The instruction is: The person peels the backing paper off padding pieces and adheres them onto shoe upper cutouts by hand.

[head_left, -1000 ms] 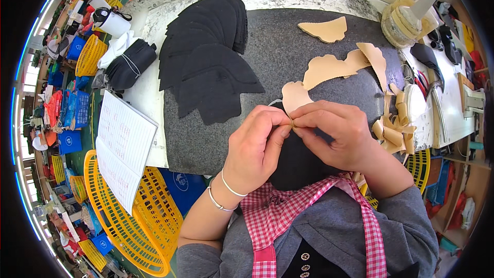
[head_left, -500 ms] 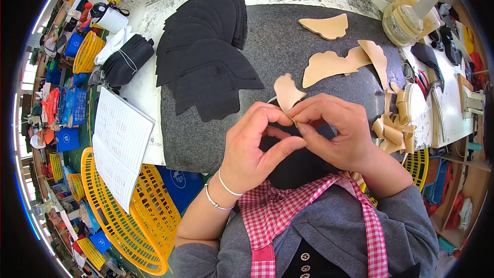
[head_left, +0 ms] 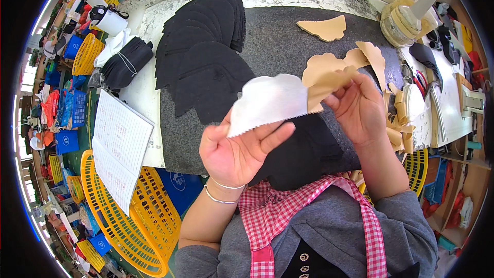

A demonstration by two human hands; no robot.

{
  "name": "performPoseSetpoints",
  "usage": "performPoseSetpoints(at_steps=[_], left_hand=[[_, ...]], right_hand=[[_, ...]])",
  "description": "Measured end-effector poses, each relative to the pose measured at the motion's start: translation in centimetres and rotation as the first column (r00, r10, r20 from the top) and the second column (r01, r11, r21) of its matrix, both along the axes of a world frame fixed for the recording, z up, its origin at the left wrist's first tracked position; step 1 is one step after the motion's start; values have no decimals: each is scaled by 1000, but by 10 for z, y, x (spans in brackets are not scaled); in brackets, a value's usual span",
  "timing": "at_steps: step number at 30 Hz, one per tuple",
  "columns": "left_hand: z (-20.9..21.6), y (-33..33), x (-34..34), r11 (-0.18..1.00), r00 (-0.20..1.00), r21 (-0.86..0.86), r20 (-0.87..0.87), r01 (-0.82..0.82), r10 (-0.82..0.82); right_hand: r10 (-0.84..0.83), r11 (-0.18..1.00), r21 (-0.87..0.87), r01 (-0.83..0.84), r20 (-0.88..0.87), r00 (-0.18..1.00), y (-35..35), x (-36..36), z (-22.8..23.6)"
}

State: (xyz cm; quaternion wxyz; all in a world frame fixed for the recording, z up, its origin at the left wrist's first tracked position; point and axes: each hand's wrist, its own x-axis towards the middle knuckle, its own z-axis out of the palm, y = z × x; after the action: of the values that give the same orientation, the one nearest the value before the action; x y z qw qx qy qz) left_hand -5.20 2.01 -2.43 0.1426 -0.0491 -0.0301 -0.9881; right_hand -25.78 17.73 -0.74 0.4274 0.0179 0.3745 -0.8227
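My left hand (head_left: 231,152) pinches one end of a white piece (head_left: 270,103) with a scalloped top and a zigzag lower edge, held up over the grey mat. In my right hand (head_left: 360,108) is a thin tan sheet (head_left: 329,90), bent and gripped between thumb and fingers. Sheet and white piece meet between my hands; whether they are joined there I cannot tell. Below them, black fabric pieces (head_left: 303,149) lie close to my body. A fanned stack of black cut pieces (head_left: 206,41) is on the left of the mat.
Tan zigzag-edged pieces (head_left: 324,28) lie on the grey mat (head_left: 272,36). Curled tan scraps (head_left: 399,131) gather at its right edge. A cloudy pot (head_left: 399,25) stands far right. On the left are an open notebook (head_left: 121,144), a tied black bundle (head_left: 126,62) and a yellow basket (head_left: 154,201).
My hands have moved apart from a close pinch. The piece has turned to show a white face, held by my left hand, while the tan sheet has come away rightward in my right.
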Motion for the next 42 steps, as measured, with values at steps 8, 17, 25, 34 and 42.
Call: performPoseSetpoints(at_steps=[8, 17, 25, 34, 42], left_hand=[[16, -5, -8, 726, 905, -595, -8, -346, 425], [27, -2, -6, 193, 727, -980, 103, -41, 679], [26, 11, 25, 228, 545, -851, 486, 473, 683], [10, 12, 17, 34, 504, -795, 416, 606, 756], [33, -26, 3, -458, 562, -479, 92, 749, 822]], right_hand=[[724, 643, 645, -412, -687, 54, 38, -20, 61], [390, 919, 302, -253, -614, 686, -1, 23, 55], [702, 676, 732, -79, -609, 369, -3, 14, 8], [742, 663, 747, 35, -663, 95, -9, 18, 2], [908, 416, 784, 460, -338, -246, -21, 3, 30]])
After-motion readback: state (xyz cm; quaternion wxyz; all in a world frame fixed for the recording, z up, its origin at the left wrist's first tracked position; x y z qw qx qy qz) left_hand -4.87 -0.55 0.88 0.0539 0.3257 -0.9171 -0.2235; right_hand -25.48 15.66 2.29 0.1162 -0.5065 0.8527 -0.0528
